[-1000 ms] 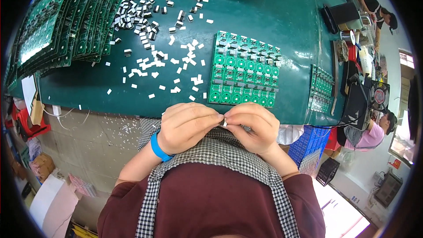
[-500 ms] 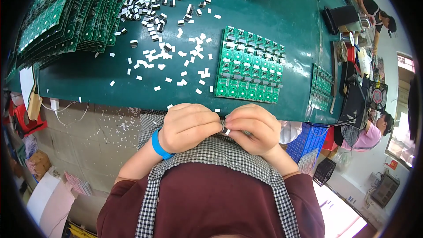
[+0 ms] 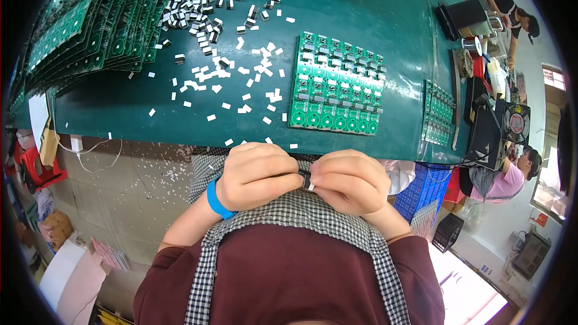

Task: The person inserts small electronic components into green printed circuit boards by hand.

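Observation:
My left hand point(image 3: 257, 171), with a blue band at the wrist, and my right hand point(image 3: 350, 182) meet just off the table's front edge. Their fingertips pinch a small black electronic component point(image 3: 307, 181) with a white patch, partly hidden by the fingers. Beyond my right hand lies a green circuit board panel point(image 3: 334, 121) fitted with rows of white-topped parts. Small white rectangular pieces point(image 3: 205, 73) are scattered across the table ahead of my left hand. Farther back is a heap of black components with white tops point(image 3: 191, 7).
Green circuit panels point(image 3: 90, 30) stand stacked at the left of the green table point(image 3: 241, 126). Another panel point(image 3: 438, 114) lies at the right, near a black fan point(image 3: 516, 121). A blue crate point(image 3: 424, 186) stands below the table. Two people are at the far right.
My right hand has shifted slightly right and down, and the component shows a little more between the fingertips. The whole table view has drifted slightly left and up.

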Motion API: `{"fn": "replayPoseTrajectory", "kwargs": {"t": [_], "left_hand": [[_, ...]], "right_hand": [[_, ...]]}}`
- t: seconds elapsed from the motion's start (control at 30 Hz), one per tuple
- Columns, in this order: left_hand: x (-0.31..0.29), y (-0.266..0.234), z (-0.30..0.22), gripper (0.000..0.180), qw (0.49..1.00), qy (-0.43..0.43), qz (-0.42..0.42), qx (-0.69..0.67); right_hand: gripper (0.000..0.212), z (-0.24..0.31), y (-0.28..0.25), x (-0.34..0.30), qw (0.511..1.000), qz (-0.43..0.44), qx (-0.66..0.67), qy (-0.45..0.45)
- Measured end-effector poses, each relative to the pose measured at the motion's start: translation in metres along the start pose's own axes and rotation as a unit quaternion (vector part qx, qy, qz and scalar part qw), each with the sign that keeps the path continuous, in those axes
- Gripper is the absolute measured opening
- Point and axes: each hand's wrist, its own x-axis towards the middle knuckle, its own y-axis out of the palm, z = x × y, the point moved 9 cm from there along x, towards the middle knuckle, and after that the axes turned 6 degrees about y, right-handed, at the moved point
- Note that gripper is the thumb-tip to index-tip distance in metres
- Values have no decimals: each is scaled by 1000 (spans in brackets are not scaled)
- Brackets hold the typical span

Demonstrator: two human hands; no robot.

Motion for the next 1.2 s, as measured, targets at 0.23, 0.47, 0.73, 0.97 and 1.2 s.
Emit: {"fn": "replayPoseTrajectory", "kwargs": {"t": [0.23, 0.47, 0.73, 0.97, 1.2], "left_hand": [[3, -3, 2, 29, 998, -46, -12, 34], [3, -7, -1, 25, 996, -27, -23, 81], [18, -56, 66, 14, 917, -229, 4, 326], [7, -64, 96, 20, 892, -253, 68, 367], [3, -68, 83, 19, 914, -259, 6, 312]], "right_hand": [[26, 1, -1, -3, 1000, -7, -14, -14], [28, -5, 0, -4, 1000, -24, -15, 13], [19, -58, 8, 18, 975, -8, -197, 101], [19, -55, 24, 22, 960, 32, -270, 66], [19, -57, 22, 21, 961, 32, -261, 87]]}}
